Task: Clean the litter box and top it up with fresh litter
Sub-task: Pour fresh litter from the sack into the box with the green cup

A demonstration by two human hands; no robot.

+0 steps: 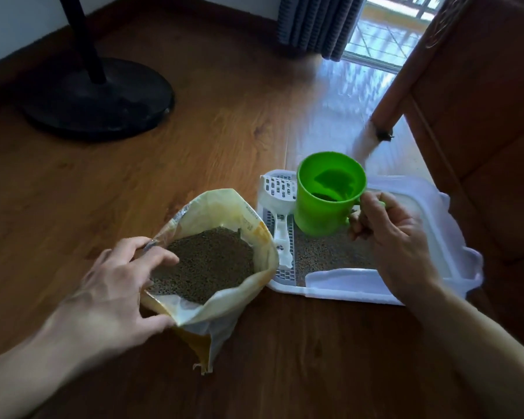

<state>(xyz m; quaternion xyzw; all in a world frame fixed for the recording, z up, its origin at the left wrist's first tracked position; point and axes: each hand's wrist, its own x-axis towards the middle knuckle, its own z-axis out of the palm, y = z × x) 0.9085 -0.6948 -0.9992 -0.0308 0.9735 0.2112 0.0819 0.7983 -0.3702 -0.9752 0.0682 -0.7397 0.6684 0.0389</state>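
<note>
step in hand, as judged: topping up. the right hand point(387, 234) is gripping the handle of the cup point(327, 195), fingers curled round it, cup hanging over the box point(436, 207) and almost empty. the left hand point(118, 285) is pinching the rim of the bag point(224, 207), litter point(206, 267) just beside its fingertips. next move likely calls for dipping the cup into the bag.

Two bare forearms enter from the near edge; left hand point(115, 285) and right hand point(397, 237) without sleeves, gloves or rings.
</note>
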